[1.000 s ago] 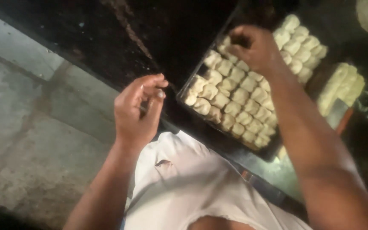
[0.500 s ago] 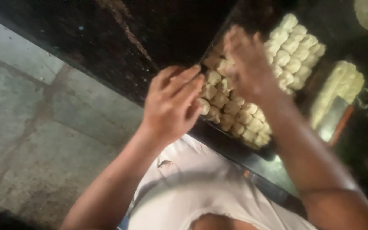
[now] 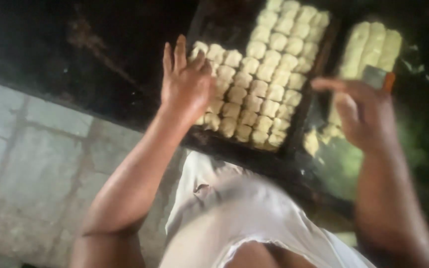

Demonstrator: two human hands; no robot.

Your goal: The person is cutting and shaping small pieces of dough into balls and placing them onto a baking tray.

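A dark baking tray [image 3: 294, 134] on a black counter holds several rows of small pale dough pieces [image 3: 269, 74]. My left hand [image 3: 184, 82] lies flat over the tray's left side, fingers spread, touching the dough pieces there. My right hand [image 3: 363, 114] hovers to the right of the tray, fingers loosely curled, above loose dough bits [image 3: 314, 141]. Whether it holds anything is blurred. Long pale dough logs [image 3: 371, 47] lie beyond it, with a metal scraper with an orange handle [image 3: 378, 78] beside them.
The black counter [image 3: 100, 54] runs across the top of the view, its front edge just before my white shirt [image 3: 234, 208]. A grey tiled floor [image 3: 31, 164] lies at the lower left.
My left hand has gone from beside the tray onto its left side and opened flat. My right hand has left the dough pieces and swung to the right of the tray.
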